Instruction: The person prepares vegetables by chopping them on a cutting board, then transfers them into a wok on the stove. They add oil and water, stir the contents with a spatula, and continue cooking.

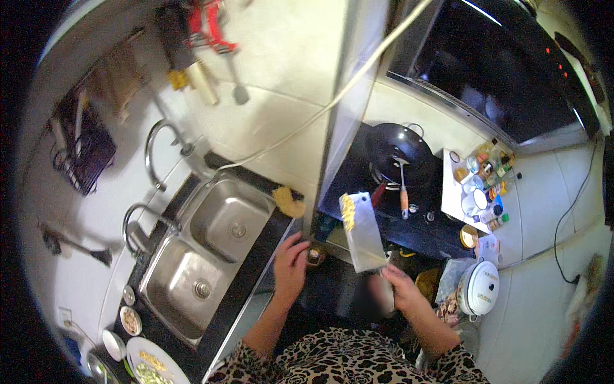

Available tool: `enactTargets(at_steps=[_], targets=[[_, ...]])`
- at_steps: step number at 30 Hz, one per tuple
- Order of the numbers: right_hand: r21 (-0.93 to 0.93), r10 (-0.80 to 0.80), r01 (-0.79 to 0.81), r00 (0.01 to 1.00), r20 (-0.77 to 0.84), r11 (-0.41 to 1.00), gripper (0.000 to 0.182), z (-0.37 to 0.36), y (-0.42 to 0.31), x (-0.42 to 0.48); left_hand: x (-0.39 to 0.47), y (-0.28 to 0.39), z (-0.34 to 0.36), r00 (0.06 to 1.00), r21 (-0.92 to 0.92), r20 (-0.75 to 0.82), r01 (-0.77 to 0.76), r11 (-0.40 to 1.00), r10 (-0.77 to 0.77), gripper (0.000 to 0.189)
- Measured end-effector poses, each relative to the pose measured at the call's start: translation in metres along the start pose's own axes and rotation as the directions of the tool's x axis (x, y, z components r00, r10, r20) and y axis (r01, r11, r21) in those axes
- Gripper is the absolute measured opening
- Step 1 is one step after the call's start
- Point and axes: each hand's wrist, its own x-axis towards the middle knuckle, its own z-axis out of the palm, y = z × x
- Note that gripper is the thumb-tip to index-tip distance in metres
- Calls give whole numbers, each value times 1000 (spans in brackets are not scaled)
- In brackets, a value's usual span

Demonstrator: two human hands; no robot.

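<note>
My right hand (402, 288) is closed on the handle end of a cleaver (363, 235), held in front of my body with its broad blade pointing away from me. Chopped yellowish bits (348, 212) lie along the blade's left edge. Near the counter edge, my left hand (291, 264) is raised with fingers loosely apart and nothing in it. At lower left a white plate (168, 353) holds chopped yellow bits and pale green pieces. Beside it stand a small bowl of pale food (131, 320) and a white bowl (113, 344).
A double steel sink (218, 283) with two faucets lies to the left. A black wok (400, 151) with a wooden-handled spatula (404, 192) sits on the stove at right. Bottles and jars (489, 173) crowd a white shelf; a lidded white pot (482, 288) stands below.
</note>
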Motion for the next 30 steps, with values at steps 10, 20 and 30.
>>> enactTargets(at_steps=[10, 20, 30], targets=[[-222, -324, 279, 925, -200, 934, 20, 25, -145, 53, 163, 37, 237, 447, 35, 785, -724, 689, 430, 73], [-244, -392, 328, 870, -298, 913, 20, -21, -223, 80, 270, -16, 357, 465, 91, 814, -692, 716, 347, 72], [-588, -660, 391, 664, -353, 708, 34, -47, -215, 29, 294, -38, 400, 687, 418, 527, -722, 552, 500, 60]])
